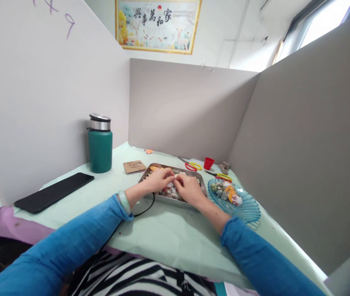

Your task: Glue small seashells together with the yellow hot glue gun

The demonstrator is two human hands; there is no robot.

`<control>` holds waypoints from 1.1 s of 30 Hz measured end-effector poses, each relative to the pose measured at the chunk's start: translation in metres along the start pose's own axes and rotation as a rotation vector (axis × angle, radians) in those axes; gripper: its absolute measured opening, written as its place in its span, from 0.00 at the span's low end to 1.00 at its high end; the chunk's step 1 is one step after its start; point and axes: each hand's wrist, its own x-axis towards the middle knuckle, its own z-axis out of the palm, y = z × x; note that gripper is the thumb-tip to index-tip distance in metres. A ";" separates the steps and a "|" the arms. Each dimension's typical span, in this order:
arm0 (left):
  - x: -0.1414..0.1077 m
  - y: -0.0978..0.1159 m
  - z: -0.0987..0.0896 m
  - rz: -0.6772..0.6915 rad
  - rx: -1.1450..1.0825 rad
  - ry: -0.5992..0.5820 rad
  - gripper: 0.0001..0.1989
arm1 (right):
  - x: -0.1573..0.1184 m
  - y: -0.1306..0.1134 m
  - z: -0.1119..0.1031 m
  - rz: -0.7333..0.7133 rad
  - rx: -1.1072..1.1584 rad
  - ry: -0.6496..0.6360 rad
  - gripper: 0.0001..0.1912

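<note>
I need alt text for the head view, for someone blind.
Left hand and right hand work close together over a metal tray of small pieces; anything pinched is too small to identify. A blue dish sits right, a green bottle left.

Worktable with pale green covering (175,234). Left: a green bottle (100,150), upright, and a flat black slab (56,191). Centre: a metal tray (175,202); near it, a brown square (134,166) and a small orange piece (149,151). Right: a blue scalloped plate (248,205), two pairs of red-and-yellow-handled scissors (224,176), a red cup (208,163) and a grey-brown object (224,167).
</note>
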 end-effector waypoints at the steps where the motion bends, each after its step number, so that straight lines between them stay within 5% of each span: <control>1: 0.000 0.000 0.000 0.000 0.004 -0.001 0.14 | 0.000 0.000 0.000 -0.002 0.002 0.001 0.15; 33: -0.004 0.009 -0.002 -0.022 0.086 -0.055 0.14 | 0.001 0.004 0.005 0.011 -0.036 -0.084 0.14</control>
